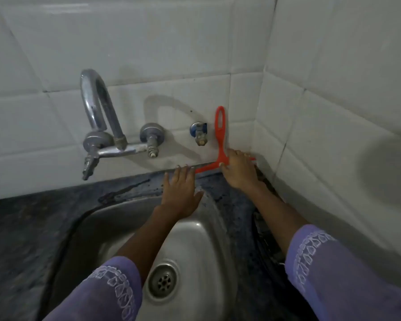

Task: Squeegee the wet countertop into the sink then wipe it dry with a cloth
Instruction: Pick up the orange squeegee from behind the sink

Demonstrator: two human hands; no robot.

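Observation:
A red squeegee (220, 135) stands against the tiled back wall, its handle pointing up and its blade lying along the back edge of the dark countertop (125, 188). My right hand (237, 172) grips the blade bar near the handle joint, in the corner. My left hand (181, 193) lies flat, fingers spread, on the counter and the rim of the steel sink (208, 228), its fingertips near the blade's left end. The drain (163, 282) lies below. No cloth is in view.
A chrome tap (97, 117) with a curved spout juts from the wall at the left. A small valve (199, 133) sits just left of the squeegee handle. White tiled walls meet in a corner at the right.

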